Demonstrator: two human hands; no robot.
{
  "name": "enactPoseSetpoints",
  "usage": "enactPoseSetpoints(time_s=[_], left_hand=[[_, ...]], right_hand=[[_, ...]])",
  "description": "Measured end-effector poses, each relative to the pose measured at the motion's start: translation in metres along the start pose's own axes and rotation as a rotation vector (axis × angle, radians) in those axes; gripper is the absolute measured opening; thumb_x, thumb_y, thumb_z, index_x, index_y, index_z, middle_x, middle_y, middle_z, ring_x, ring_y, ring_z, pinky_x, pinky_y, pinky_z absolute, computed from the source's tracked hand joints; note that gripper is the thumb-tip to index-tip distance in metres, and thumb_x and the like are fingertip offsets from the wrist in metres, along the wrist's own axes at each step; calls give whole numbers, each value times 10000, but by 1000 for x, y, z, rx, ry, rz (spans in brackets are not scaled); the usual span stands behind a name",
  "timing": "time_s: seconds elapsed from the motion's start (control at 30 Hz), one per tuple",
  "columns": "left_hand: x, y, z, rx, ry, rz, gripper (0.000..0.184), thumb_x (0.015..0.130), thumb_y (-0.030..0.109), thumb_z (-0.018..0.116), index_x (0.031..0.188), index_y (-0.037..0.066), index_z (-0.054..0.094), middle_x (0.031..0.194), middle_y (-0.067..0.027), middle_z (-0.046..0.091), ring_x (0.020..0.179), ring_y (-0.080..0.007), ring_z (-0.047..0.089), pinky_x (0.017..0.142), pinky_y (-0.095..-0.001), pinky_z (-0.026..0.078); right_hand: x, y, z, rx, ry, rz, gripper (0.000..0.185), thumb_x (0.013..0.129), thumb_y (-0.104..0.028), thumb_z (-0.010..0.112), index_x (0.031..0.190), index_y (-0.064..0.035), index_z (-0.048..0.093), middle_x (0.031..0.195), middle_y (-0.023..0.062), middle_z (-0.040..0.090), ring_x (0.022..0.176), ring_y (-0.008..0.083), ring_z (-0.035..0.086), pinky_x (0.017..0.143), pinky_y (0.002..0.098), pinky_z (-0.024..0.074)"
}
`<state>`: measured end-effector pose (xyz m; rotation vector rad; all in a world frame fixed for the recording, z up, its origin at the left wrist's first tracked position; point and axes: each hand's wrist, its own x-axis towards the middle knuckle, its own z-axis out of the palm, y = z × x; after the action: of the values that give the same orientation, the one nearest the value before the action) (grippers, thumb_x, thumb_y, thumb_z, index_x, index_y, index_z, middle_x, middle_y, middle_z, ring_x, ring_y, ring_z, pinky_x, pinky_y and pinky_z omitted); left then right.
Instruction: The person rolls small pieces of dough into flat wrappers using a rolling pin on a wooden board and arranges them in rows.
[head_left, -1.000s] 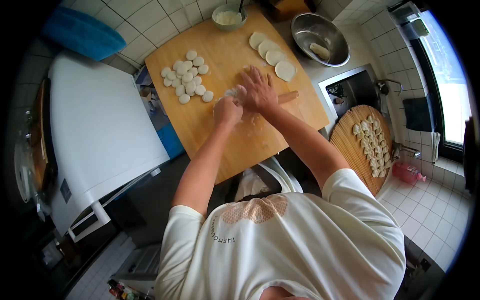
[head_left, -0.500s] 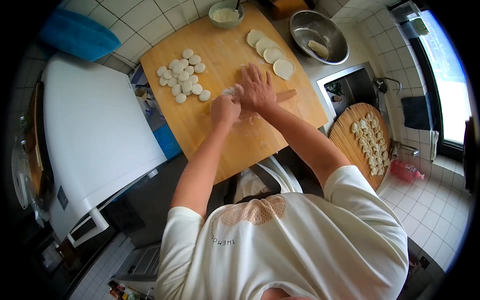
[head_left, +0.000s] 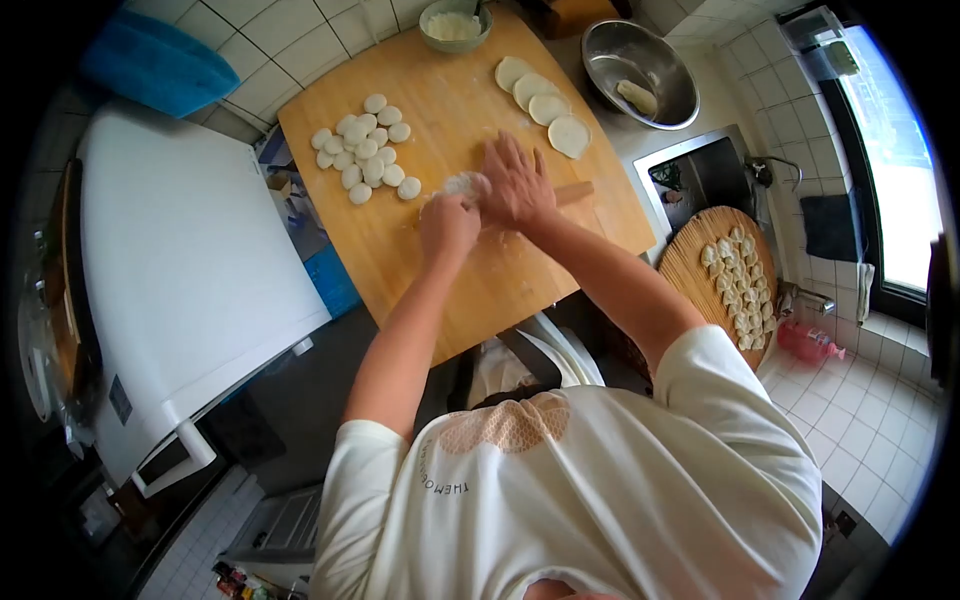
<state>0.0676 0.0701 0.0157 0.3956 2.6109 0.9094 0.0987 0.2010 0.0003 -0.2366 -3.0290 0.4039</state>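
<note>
Head view is showing us leaning over a wooden board (head_left: 490, 300), our two hands meeting near its middle. Our right hand (head_left: 518, 190) is lying palm down on a rolling pin (head_left: 575, 193), its fingers straight and spread rather than wrapping around the wood, and one end of the pin is sticking out to the right of the hand. Our left hand (head_left: 450, 228) is curling just beside it, thumb and fingers drawn together, pinching the near edge of a floury dough piece (head_left: 463, 184); its fingertips are partly hidden from us. That piece is lying on the board, between the left knuckles and the right thumb. To its left, many small dough rounds (head_left: 368, 150) are sitting in a loose cluster, some overlapping. Toward the far right corner, four flat wrappers (head_left: 569, 136) are lying in a slanting row. A bowl (head_left: 455, 47) with pale contents is standing at the far edge. Beyond the right edge, a steel bowl (head_left: 672, 82) is holding a lump of dough (head_left: 637, 97), and nearer to us we are seeing a sink (head_left: 722, 182) and a round slatted tray (head_left: 690, 290) bearing rows of folded dumplings (head_left: 740, 285). A pink bottle (head_left: 805, 342) is standing past the tray, and a white appliance (head_left: 200, 250) is filling the left side.
</note>
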Motion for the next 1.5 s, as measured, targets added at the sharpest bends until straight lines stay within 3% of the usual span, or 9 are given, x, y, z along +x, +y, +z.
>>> enactPoseSetpoints(time_s=[0.2, 0.27, 0.33, 0.37, 0.5, 0.77, 1.03, 1.3, 1.5], left_hand=[[9, -28, 10, -171, 151, -20, 158, 742, 129, 588, 781, -8, 656, 778, -210, 649, 704, -363, 639, 635, -414, 498], [-4, -36, 16, -388, 37, -258, 160, 746, 123, 587, 781, -20, 653, 785, -197, 661, 723, -324, 655, 652, -389, 504], [-16, -34, 14, -501, -31, -243, 174, 774, 126, 631, 870, -16, 659, 807, -97, 694, 672, -180, 662, 645, -336, 521], [-24, -21, 9, -286, 61, -107, 157, 763, 127, 574, 780, -6, 656, 803, -194, 662, 724, -333, 651, 658, -394, 509], [-1, 5, -5, -24, 23, -40, 170, 755, 134, 568, 765, 0, 671, 778, -239, 628, 748, -391, 619, 655, -444, 495], [2, -36, 11, -388, 99, -177, 156, 753, 128, 600, 768, -19, 653, 743, -198, 646, 708, -304, 656, 631, -386, 497], [17, 1, -5, 4, -52, -85, 179, 782, 155, 581, 807, 7, 678, 816, -204, 656, 762, -372, 634, 686, -415, 510], [7, -38, -2, -300, -46, -245, 186, 762, 186, 600, 808, 32, 693, 806, -172, 670, 749, -343, 653, 652, -393, 515], [7, -8, 1, -66, -78, -103, 195, 768, 185, 587, 851, 38, 684, 828, -171, 669, 806, -349, 644, 707, -417, 508]], right_hand=[[-66, 5, -9, -38, -176, -32, 611, 899, -452, 456, 1400, -119, 351, 1481, 106, 292, 1380, 254, 248, 1096, 513, 194], [-99, 7, -14, -38, -196, -32, 626, 890, -435, 478, 1413, -122, 334, 1478, 105, 299, 1380, 253, 249, 1097, 509, 193], [-105, 7, -13, 15, -149, -39, 643, 882, -428, 496, 1421, -122, 325, 1480, 101, 299, 1384, 249, 244, 1101, 509, 183], [-87, 9, -7, -47, -79, -89, 601, 891, -441, 460, 1383, -107, 375, 1443, 104, 355, 1353, 254, 295, 1092, 499, 205], [6, -2, -2, 2, 44, 31, 545, 908, -395, 429, 1368, -109, 375, 1452, 123, 327, 1366, 266, 258, 1089, 522, 203], [-108, 5, -11, -35, -74, -55, 622, 897, -458, 457, 1387, -87, 362, 1426, 111, 365, 1348, 251, 298, 1089, 504, 200], [27, -6, 1, 29, 70, 77, 546, 928, -397, 415, 1350, -52, 379, 1467, 144, 285, 1383, 268, 217, 1093, 525, 190], [-105, 1, -7, -3, -43, -21, 596, 894, -438, 472, 1363, -77, 403, 1430, 105, 368, 1347, 259, 298, 1080, 516, 205], [-10, -9, -4, -30, 25, 19, 519, 915, -401, 443, 1333, -94, 415, 1433, 118, 358, 1343, 259, 299, 1070, 535, 214]])
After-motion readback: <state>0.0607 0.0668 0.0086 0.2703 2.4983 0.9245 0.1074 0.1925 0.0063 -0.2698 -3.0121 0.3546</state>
